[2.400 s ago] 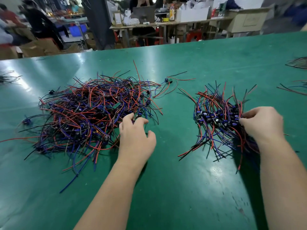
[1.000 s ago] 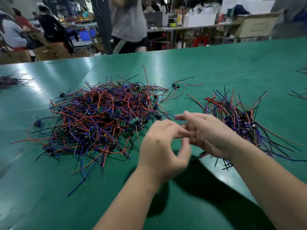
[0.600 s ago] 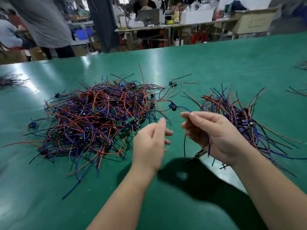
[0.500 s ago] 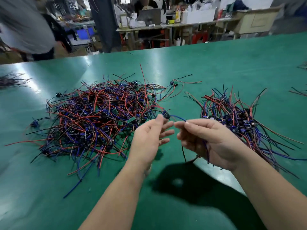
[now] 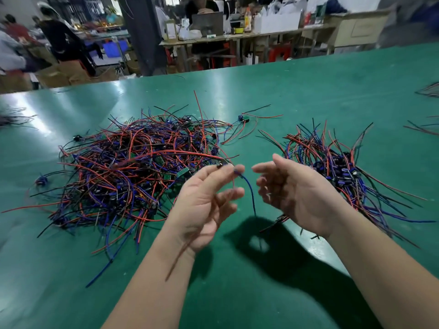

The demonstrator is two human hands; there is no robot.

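A big tangled heap of red, blue and black wired parts lies on the green table at the left. A smaller, tidier bundle of the same wired parts lies at the right. My left hand is raised palm-up between them and pinches one wired part at its fingertips; its blue lead hangs down and a red lead arcs back over the heap. My right hand is beside it, palm turned inward, fingers relaxed and holding nothing.
The green table stretches wide. One loose wired part lies behind the heaps. More wires lie at the far right edge and far left. People and cluttered benches stand beyond the table.
My right hand has let go of the wired part and drawn away to the right. My left hand now holds it alone, turned palm-up.
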